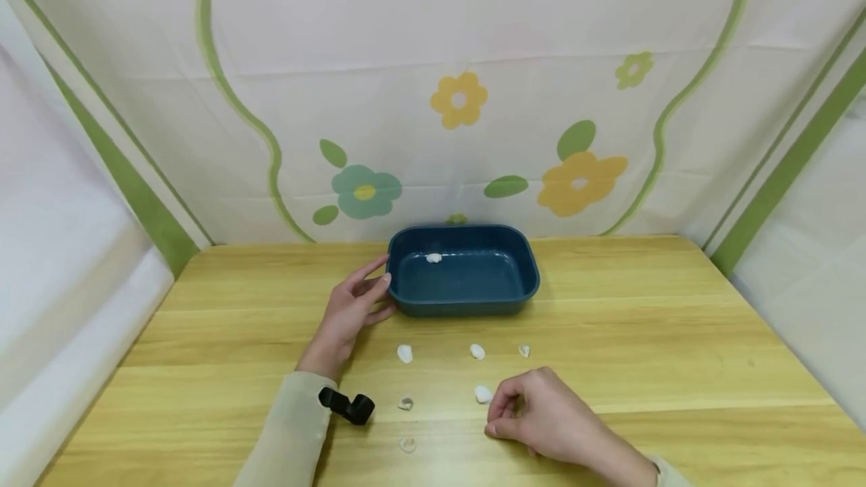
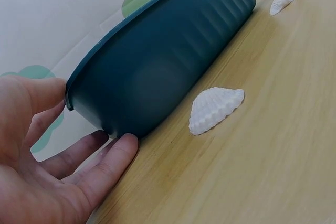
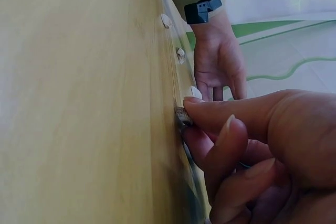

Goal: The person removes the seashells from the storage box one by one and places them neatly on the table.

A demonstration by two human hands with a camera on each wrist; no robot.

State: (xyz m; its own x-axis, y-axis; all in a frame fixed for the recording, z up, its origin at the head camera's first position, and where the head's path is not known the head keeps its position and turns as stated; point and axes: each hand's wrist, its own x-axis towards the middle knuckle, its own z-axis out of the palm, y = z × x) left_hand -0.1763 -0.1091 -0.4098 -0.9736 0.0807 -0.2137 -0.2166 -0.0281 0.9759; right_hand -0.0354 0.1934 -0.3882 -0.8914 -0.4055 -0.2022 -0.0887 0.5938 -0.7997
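A dark blue rectangular basin (image 1: 463, 308) stands at the back of the table, with one white seashell (image 1: 434, 258) inside. My left hand (image 1: 348, 314) is at its left end; in the left wrist view the fingertips (image 2: 126, 142) touch the outside wall low down and another digit meets the rim. Between thumb and finger, my right hand (image 1: 541, 415) pinches a small brownish shell (image 3: 184, 116), plain in the right wrist view. Beside that hand lies a white shell (image 1: 483, 394). A ribbed white shell (image 2: 216, 109) lies in front of the basin.
More shells lie on the wooden table (image 1: 203, 352): a white one (image 1: 477, 352), a small one (image 1: 524, 351), a greyish one (image 1: 405, 403) and a pale one (image 1: 407, 445). A flowered cloth (image 1: 406, 36) hangs behind the basin. A black wrist device (image 1: 347, 405) sits on the left sleeve.
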